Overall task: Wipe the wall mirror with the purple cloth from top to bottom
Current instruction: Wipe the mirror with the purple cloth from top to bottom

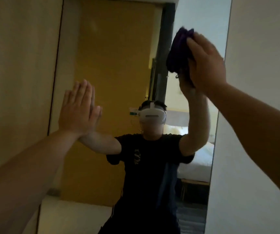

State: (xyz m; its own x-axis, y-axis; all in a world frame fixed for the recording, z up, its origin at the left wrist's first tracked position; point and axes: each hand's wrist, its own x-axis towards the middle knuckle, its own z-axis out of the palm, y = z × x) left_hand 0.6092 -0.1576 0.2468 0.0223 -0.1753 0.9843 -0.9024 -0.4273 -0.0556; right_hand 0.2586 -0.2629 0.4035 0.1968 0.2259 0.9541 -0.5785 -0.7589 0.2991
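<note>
A tall wall mirror fills the middle of the head view, between a tan panel on the left and a white wall on the right. My right hand presses a bunched purple cloth flat against the glass near the mirror's upper right edge. My left hand lies flat on the glass at the mirror's left side, fingers together and pointing up, holding nothing. The glass reflects a person in a dark shirt with a white headset, both arms raised.
A tan wall panel borders the mirror on the left. A white wall stands on the right. The reflection shows a yellow door and a bed with white sheets behind me.
</note>
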